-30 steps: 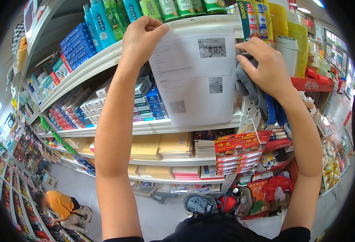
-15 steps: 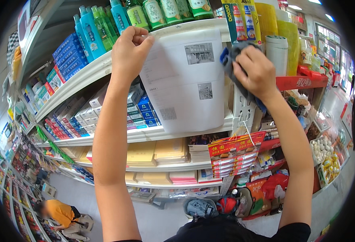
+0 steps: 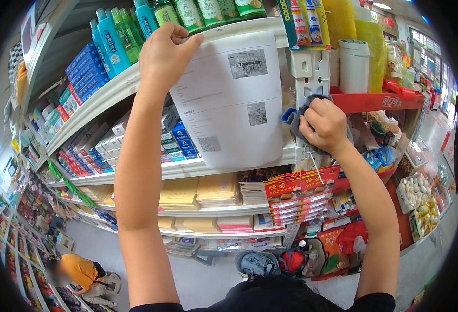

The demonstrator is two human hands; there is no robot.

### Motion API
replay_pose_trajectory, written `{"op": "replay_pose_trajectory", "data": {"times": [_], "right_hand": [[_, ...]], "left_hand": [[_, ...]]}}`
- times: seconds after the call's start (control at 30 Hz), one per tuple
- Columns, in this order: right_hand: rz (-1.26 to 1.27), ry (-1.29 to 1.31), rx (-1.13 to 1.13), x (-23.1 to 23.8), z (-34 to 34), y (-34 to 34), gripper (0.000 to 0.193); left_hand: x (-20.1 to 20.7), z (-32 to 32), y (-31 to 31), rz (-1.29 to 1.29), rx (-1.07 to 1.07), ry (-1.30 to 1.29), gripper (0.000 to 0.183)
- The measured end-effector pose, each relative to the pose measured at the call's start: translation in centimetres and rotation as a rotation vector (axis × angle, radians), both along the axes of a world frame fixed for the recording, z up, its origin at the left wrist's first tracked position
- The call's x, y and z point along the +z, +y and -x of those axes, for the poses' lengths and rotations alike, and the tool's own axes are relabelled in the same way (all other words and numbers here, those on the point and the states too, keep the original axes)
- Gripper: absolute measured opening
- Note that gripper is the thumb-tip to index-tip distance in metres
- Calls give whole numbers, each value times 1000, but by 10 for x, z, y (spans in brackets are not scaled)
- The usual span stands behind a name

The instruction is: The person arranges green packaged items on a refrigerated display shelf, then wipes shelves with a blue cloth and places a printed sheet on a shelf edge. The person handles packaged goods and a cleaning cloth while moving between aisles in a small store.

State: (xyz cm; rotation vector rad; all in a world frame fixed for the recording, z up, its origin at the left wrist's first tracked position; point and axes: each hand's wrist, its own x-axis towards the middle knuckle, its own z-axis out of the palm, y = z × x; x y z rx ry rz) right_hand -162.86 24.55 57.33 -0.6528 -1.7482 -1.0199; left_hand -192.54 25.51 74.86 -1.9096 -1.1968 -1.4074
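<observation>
My left hand (image 3: 164,60) is raised to the upper shelf edge, thumb and fingers closed at the top left corner of a white sheet of paper (image 3: 229,125). The sheet hangs over the shelf front and bears faint print and small grey pictures. My right hand (image 3: 325,125) is closed round a bunched grey cloth (image 3: 309,138) with a blue patch. That cloth lies against the white perforated shelf post (image 3: 312,78), just right of the paper. Part of the cloth is hidden behind my fingers.
Green and blue bottles (image 3: 208,13) line the upper shelf. Glue packs (image 3: 307,23) hang above the post, and a red glue card (image 3: 301,195) hangs below it. Small boxes (image 3: 184,140) and brown envelopes (image 3: 179,193) fill lower shelves. A person in orange (image 3: 80,273) is at far left.
My right hand has moved down the post with the cloth, uncovering its upper part. The paper and my left hand have shifted slightly left and up in view.
</observation>
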Motion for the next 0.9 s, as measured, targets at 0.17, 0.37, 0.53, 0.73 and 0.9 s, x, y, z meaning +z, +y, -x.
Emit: {"op": "replay_pose_trajectory", "data": {"times": [0.17, 0.37, 0.53, 0.73, 0.9], "right_hand": [[8, 2, 23, -15, -5, 2, 19], [6, 35, 40, -23, -7, 4, 20], [6, 48, 34, -29, -9, 5, 18], [-4, 70, 26, -28, -5, 3, 18], [-13, 83, 36, -30, -5, 4, 17]], "left_hand": [[4, 2, -1, 35, -44, -20, 24], [10, 9, 1, 39, -58, -1, 22], [12, 14, 4, 50, -85, 10, 27], [12, 8, 0, -38, 32, 140, 34], [15, 15, 3, 39, -46, 96, 30]]}}
